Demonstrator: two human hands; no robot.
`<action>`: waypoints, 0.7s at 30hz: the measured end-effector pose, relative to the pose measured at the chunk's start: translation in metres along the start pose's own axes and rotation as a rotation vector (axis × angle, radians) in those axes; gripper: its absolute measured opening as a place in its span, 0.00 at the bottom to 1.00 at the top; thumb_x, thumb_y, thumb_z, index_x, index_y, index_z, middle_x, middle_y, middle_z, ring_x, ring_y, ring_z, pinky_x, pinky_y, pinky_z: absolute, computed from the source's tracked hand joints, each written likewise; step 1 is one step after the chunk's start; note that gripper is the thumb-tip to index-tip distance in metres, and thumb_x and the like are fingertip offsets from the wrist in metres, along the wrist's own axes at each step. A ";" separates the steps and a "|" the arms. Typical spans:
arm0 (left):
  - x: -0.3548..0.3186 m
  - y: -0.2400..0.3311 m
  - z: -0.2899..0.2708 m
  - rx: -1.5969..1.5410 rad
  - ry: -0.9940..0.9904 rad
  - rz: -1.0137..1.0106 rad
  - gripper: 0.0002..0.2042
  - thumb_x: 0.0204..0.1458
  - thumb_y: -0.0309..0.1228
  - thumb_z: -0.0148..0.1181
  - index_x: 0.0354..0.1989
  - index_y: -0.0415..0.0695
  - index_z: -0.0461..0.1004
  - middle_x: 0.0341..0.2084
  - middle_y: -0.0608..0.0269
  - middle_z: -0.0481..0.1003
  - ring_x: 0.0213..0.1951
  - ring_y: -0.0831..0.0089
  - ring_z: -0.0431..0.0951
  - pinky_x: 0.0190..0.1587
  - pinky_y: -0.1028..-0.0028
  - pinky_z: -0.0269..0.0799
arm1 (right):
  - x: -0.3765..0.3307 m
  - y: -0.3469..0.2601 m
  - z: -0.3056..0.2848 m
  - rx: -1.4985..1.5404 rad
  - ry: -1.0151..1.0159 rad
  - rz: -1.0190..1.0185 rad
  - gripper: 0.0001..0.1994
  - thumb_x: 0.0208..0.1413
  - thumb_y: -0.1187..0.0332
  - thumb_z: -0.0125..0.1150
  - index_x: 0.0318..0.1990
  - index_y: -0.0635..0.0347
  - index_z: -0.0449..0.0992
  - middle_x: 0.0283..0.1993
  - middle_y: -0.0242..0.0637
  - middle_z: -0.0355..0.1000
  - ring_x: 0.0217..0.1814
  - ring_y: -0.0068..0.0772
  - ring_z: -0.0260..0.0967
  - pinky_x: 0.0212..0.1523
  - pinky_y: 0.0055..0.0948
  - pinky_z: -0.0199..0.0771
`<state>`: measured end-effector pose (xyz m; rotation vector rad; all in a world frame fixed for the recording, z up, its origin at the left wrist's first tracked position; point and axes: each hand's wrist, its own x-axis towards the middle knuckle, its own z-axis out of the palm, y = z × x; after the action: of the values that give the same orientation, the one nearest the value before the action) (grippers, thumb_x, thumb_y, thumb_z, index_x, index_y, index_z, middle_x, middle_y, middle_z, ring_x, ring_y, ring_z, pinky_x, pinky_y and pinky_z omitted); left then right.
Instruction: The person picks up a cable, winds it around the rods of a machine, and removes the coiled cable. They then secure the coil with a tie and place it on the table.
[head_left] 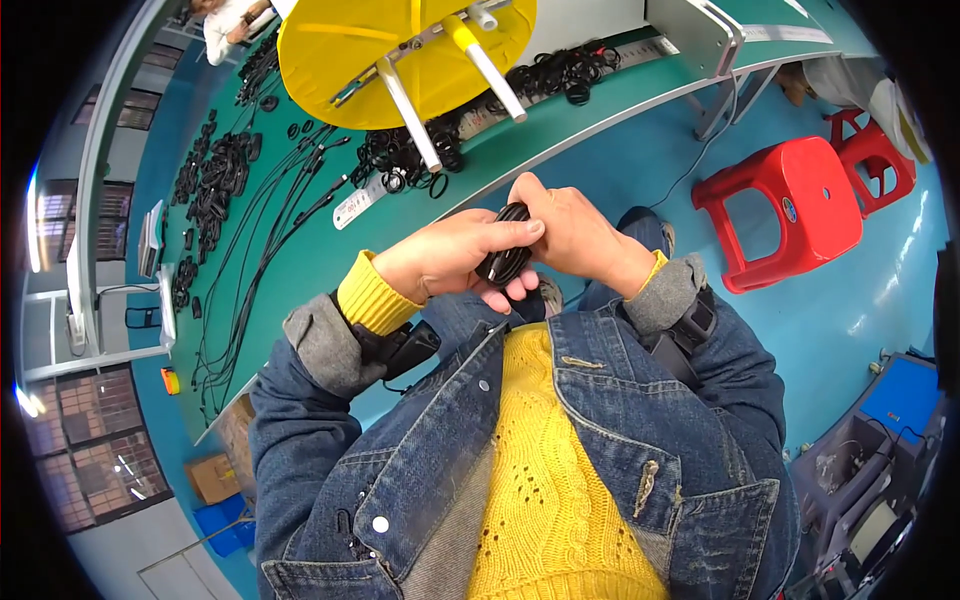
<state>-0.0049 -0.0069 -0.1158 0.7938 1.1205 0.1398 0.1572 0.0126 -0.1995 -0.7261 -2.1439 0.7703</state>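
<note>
A small bundle of coiled black cable (pixel 509 255) is held in front of my chest, just off the table's front edge. My left hand (pixel 462 248) is closed round it, the thumb lying across the top of the coil and the fingertips showing beneath. From the other side my right hand (pixel 572 228) presses against the coil with its fingers curled in. What those right fingers pinch is partly hidden behind the hand and the loops.
On the green table (pixel 305 235) lie long straight black cables (pixel 262 262) and piles of coiled ones (pixel 215 185). A yellow disc with white pegs (pixel 400 60) rises over the table. Red stools (pixel 800 205) stand to the right. Another person (pixel 228 28) sits at the far left.
</note>
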 end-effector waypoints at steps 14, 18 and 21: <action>0.030 -0.048 -0.025 0.304 -0.026 0.136 0.13 0.53 0.37 0.55 0.33 0.37 0.69 0.21 0.61 0.72 0.17 0.81 0.70 0.15 0.83 0.64 | -0.011 0.007 0.041 0.508 0.014 0.296 0.09 0.42 0.76 0.53 0.34 0.65 0.71 0.26 0.48 0.73 0.27 0.39 0.74 0.28 0.31 0.72; 0.024 -0.051 -0.029 -0.094 -0.141 -0.021 0.11 0.53 0.33 0.52 0.33 0.35 0.69 0.20 0.61 0.72 0.15 0.82 0.67 0.13 0.84 0.60 | -0.010 0.009 0.049 0.541 -0.160 0.472 0.10 0.42 0.77 0.49 0.33 0.65 0.74 0.26 0.47 0.73 0.28 0.35 0.74 0.30 0.30 0.72; 0.022 -0.052 -0.042 -0.146 -0.205 -0.085 0.10 0.53 0.31 0.51 0.34 0.35 0.69 0.19 0.62 0.71 0.14 0.83 0.65 0.12 0.84 0.57 | -0.005 0.010 0.053 0.493 -0.177 0.457 0.11 0.41 0.78 0.49 0.34 0.64 0.75 0.26 0.48 0.73 0.28 0.36 0.74 0.30 0.30 0.72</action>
<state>-0.0447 -0.0124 -0.1735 0.6150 0.9366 0.0666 0.1211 0.0002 -0.2387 -0.9087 -1.8305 1.5870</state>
